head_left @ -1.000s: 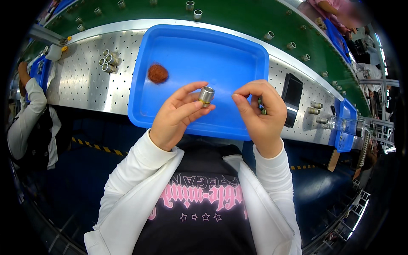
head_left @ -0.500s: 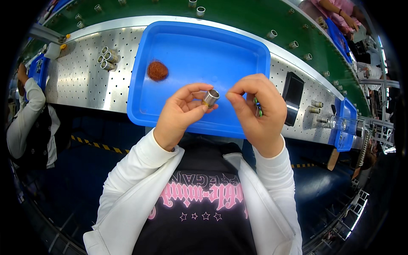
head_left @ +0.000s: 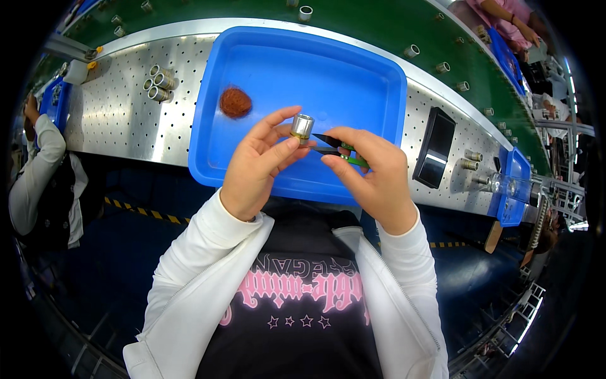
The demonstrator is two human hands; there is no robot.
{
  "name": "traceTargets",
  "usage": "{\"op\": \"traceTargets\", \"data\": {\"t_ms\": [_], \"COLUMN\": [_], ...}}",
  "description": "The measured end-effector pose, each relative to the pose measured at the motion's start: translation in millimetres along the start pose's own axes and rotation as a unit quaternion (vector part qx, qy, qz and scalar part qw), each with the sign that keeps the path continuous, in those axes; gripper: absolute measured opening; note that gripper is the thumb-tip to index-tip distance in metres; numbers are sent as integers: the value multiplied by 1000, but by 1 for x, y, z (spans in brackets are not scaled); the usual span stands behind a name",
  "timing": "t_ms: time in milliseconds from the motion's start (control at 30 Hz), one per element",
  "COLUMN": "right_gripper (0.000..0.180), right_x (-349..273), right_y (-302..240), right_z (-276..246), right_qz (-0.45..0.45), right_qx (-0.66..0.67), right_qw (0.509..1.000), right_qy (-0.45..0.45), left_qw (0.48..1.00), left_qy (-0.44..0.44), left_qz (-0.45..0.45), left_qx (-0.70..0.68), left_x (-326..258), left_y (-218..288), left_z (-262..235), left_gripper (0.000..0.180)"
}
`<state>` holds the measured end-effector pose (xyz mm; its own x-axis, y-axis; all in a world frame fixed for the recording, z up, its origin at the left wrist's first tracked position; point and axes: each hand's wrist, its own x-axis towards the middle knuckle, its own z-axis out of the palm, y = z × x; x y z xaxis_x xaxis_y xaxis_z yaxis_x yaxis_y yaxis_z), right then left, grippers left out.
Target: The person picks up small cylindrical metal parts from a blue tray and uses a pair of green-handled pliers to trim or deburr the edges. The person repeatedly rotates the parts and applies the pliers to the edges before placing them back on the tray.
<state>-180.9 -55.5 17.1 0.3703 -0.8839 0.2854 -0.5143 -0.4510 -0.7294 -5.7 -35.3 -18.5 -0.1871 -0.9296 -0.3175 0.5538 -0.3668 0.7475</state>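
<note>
Between the fingertips and thumb of my left hand (head_left: pixel 260 161) is a short silver metal cylinder (head_left: pixel 302 125) with a yellowish lower edge. My right hand (head_left: pixel 377 177) grips a pair of thread snips (head_left: pixel 358 162) with green handles. Their two dark pointed blades are spread apart and reach toward the cylinder's lower edge; I cannot tell whether they touch it. Both hands are over a blue plastic tray (head_left: pixel 353 76). Inside the tray, toward its left side, lies a reddish-brown fibrous ball (head_left: pixel 235 102).
Several metal cylinders (head_left: pixel 158 93) stand and lie on the perforated metal table (head_left: pixel 120 120) at left. A black flat device (head_left: pixel 435 148) lies right of the tray, with more cylinders (head_left: pixel 471 159) beyond. A green conveyor (head_left: pixel 353 28) carries spaced cylinders. Another person's white sleeve (head_left: pixel 41 170) is at far left.
My right hand has brought the snips round, blades now pointing at the cylinder. My left hand has turned the cylinder more upright and shifted slightly left. The conveyor's cylinders have moved right.
</note>
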Motion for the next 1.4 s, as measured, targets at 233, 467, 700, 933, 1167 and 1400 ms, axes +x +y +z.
{"op": "traceTargets", "data": {"t_ms": [233,467,700,933,1167,1400], "right_gripper": [17,16,16,17,15,14], "right_x": [-4,-5,-5,-9,-8,-10], "right_y": [9,9,9,11,9,8], "right_z": [8,6,5,5,6,5], "right_qz": [-5,6,1,13,5,14], "right_qx": [-25,-19,10,31,12,11], "right_qw": [999,1000,999,999,999,999], "right_qy": [31,22,39,35,37,32], "left_qw": [1000,999,1000,1000,1000,999], "left_qy": [-4,-13,-10,-16,-21,-33], "left_qz": [16,26,14,-15,3,15], "left_qx": [17,24,24,3,21,23], "left_x": [-2,-2,-3,-4,-6,-7], "left_y": [2,3,2,3,2,-1], "left_z": [4,5,5,4,6,4], "left_gripper": [45,45,44,41,42,45]}}
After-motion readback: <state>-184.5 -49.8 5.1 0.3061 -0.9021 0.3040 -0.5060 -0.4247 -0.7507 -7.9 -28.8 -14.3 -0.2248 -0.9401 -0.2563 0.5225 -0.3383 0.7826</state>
